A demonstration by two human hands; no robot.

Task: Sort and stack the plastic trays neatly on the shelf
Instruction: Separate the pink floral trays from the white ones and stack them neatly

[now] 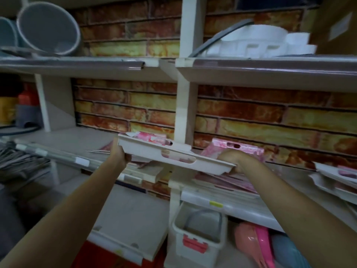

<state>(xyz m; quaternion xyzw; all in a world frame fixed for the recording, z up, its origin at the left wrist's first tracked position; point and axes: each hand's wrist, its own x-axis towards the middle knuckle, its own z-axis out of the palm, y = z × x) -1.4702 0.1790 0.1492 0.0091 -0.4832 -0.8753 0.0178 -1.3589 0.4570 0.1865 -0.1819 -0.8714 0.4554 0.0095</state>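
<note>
Both hands hold one cream tray (173,155) by its ends: the left hand (120,157) grips the left end, fingers tucked under the rim, and the right hand (230,161) curls around the lower right corner from beneath. That tray hangs tilted — left end higher — in front of the white post (182,113) and just above the middle shelf (63,141), its oval handle slot facing the camera and a pink marbled inside showing through.

Behind the tray's right end another pink tray (237,147) stands tipped against the brick-pattern back wall (270,117). Under the tray, more pink trays (228,182) lie flat and loose on the shelf, their edges fanned out. Far right of the tray, a small stack of cream trays (336,175) leans at the picture's edge.

Above the tray, the upper shelf (270,64) carries white foam pieces (258,42) on the right and grey basins (50,28) on the left. Below the tray, a white lidded bin (199,238) with a red latch sits beside pink and blue plastic ware (264,246) — too blurred to name more closely.
</note>
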